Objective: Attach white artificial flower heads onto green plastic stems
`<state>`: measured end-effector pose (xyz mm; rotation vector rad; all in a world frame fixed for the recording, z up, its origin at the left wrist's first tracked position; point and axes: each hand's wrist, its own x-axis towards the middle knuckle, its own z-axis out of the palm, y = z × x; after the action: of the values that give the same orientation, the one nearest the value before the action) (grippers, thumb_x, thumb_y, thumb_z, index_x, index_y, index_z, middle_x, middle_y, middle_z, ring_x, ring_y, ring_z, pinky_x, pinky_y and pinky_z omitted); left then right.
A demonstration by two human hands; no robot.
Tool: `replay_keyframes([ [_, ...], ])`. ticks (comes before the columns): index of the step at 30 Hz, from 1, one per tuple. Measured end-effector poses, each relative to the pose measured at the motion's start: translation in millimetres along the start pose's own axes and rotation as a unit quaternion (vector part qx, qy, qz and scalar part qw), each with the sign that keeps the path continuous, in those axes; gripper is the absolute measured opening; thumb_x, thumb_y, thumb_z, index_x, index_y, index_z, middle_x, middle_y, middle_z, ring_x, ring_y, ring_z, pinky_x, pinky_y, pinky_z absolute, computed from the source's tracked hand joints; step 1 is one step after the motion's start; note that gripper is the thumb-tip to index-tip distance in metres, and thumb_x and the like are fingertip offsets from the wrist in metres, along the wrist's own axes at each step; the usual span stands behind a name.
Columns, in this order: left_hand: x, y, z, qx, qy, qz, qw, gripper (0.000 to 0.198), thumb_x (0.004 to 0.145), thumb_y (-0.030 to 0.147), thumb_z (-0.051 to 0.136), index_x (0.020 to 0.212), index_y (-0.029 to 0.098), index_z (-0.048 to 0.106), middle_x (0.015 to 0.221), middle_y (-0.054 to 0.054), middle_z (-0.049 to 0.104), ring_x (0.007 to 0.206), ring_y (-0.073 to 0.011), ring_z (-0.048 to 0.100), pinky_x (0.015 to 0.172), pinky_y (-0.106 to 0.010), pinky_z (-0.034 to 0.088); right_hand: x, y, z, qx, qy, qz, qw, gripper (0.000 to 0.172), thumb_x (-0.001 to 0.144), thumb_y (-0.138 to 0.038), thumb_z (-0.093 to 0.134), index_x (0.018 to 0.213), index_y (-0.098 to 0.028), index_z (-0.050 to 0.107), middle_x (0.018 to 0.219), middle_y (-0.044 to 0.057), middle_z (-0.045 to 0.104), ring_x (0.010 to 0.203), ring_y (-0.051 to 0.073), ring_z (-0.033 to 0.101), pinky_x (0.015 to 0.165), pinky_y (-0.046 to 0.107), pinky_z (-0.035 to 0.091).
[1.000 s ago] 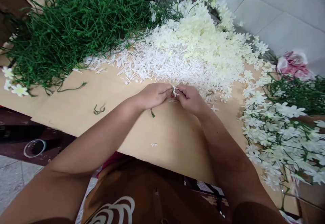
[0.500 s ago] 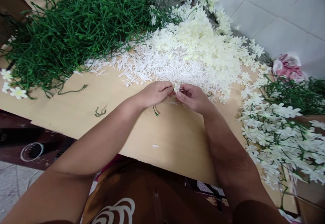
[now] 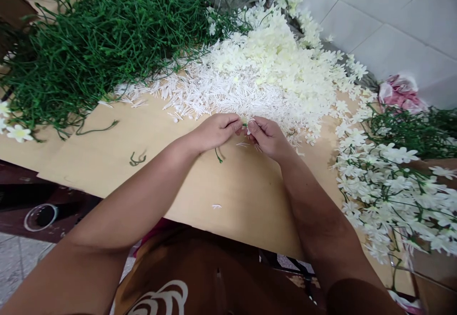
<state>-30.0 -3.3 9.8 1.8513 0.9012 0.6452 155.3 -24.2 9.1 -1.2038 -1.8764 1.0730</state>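
Stem: green, pinched in left hand fingers, tail curling below onto counter. Right hand fingers closed on a small white piece at its tip. Best to keep both grips close to the joint and aligned. One stem in hand, one stray stem left; piles of stems, stamens, petals, sprays: one each, uncountable.

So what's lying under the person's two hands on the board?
Under the left hand a green stem curls onto the tan board; white stamen bits lie beneath the right hand. Whatever the fingertips pinch is mostly covered.
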Motion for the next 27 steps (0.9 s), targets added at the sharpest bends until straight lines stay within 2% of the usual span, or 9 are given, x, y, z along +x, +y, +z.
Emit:
replay_keyframes([
  [6, -6, 9, -14.0, 0.083, 0.110, 0.130, 0.982, 0.041, 0.090, 0.051, 0.044, 0.099, 0.018, 0.067, 0.104, -0.010, 0.062, 0.105, -0.0209, 0.055, 0.095, -0.037, 0.043, 2, -4, -9, 0.065, 0.112, 0.070, 0.989, 0.053, 0.080, -0.070, 0.054, 0.062, -0.020, 0.050, 0.049, -0.004, 0.042, 0.045, 0.007, 0.037, 0.045, 0.025, 0.028],
  [9, -12, 20, -17.4, 0.110, 0.119, 0.163, 0.973, 0.042, 0.086, 0.057, 0.048, 0.095, 0.022, 0.069, 0.112, -0.009, 0.062, 0.109, -0.0222, 0.055, 0.095, -0.038, 0.042, 4, -8, -12, 0.119, 0.137, 0.103, 0.978, 0.054, 0.079, -0.071, 0.054, 0.060, -0.021, 0.046, 0.047, -0.005, 0.038, 0.041, 0.007, 0.034, 0.042, 0.024, 0.027],
  [12, -14, 24, -15.8, 0.121, 0.138, 0.145, 0.972, 0.041, 0.087, 0.057, 0.048, 0.082, 0.022, 0.069, 0.099, -0.008, 0.066, 0.098, -0.0217, 0.057, 0.088, -0.039, 0.043, 4, -12, -13, 0.148, 0.117, 0.113, 0.975, 0.055, 0.079, -0.073, 0.051, 0.061, -0.021, 0.045, 0.047, -0.006, 0.035, 0.042, 0.007, 0.034, 0.042, 0.024, 0.029],
  [15, -12, 21, -18.5, 0.045, 0.232, 0.134, 0.962, 0.039, 0.089, 0.054, 0.049, 0.074, 0.022, 0.066, 0.080, -0.004, 0.066, 0.081, -0.0171, 0.056, 0.078, -0.036, 0.044, 1, -15, -11, 0.133, 0.063, 0.087, 0.985, 0.056, 0.081, -0.074, 0.045, 0.066, -0.020, 0.049, 0.052, -0.004, 0.042, 0.047, 0.008, 0.039, 0.047, 0.024, 0.034],
  [17, -10, 17, -25.5, -0.065, 0.312, 0.154, 0.935, 0.033, 0.088, 0.050, 0.054, 0.072, 0.024, 0.065, 0.074, 0.001, 0.063, 0.071, -0.0123, 0.052, 0.070, -0.032, 0.043, -1, -16, -10, 0.062, 0.021, 0.046, 0.997, 0.050, 0.080, -0.069, 0.054, 0.072, -0.019, 0.054, 0.062, -0.001, 0.051, 0.056, 0.010, 0.045, 0.055, 0.026, 0.039],
  [19, -8, 12, -35.0, -0.173, 0.354, 0.163, 0.905, 0.027, 0.084, 0.048, 0.062, 0.070, 0.024, 0.063, 0.070, 0.003, 0.059, 0.065, -0.0091, 0.048, 0.061, -0.029, 0.039, -4, -14, -7, -0.065, -0.011, 0.001, 0.998, 0.036, 0.074, -0.051, 0.072, 0.077, -0.018, 0.058, 0.075, 0.003, 0.058, 0.071, 0.014, 0.051, 0.068, 0.030, 0.043],
  [21, -6, 7, -43.1, -0.240, 0.331, 0.140, 0.902, 0.028, 0.079, 0.050, 0.067, 0.071, 0.024, 0.060, 0.065, 0.004, 0.052, 0.061, -0.0082, 0.044, 0.054, -0.027, 0.034, -5, -10, -4, -0.191, -0.036, -0.024, 0.981, 0.021, 0.070, -0.028, 0.076, 0.078, -0.017, 0.060, 0.084, 0.006, 0.061, 0.084, 0.019, 0.052, 0.080, 0.035, 0.042],
  [23, -5, 4, -46.9, -0.273, 0.284, 0.114, 0.912, 0.031, 0.077, 0.055, 0.066, 0.070, 0.025, 0.059, 0.057, 0.003, 0.041, 0.056, -0.0083, 0.037, 0.051, -0.028, 0.030, -5, -6, -3, -0.260, -0.055, -0.028, 0.964, 0.008, 0.072, -0.015, 0.067, 0.075, -0.016, 0.060, 0.085, 0.007, 0.061, 0.088, 0.021, 0.052, 0.084, 0.037, 0.041],
  [27, -5, 5, -38.4, -0.224, 0.175, 0.041, 0.958, 0.036, 0.081, 0.056, 0.059, 0.068, 0.023, 0.057, 0.049, 0.004, 0.032, 0.049, -0.0088, 0.030, 0.049, -0.028, 0.028, -2, -1, -4, -0.243, -0.007, -0.026, 0.970, 0.008, 0.077, -0.010, 0.055, 0.072, -0.017, 0.056, 0.077, 0.005, 0.060, 0.078, 0.018, 0.052, 0.074, 0.032, 0.040],
])
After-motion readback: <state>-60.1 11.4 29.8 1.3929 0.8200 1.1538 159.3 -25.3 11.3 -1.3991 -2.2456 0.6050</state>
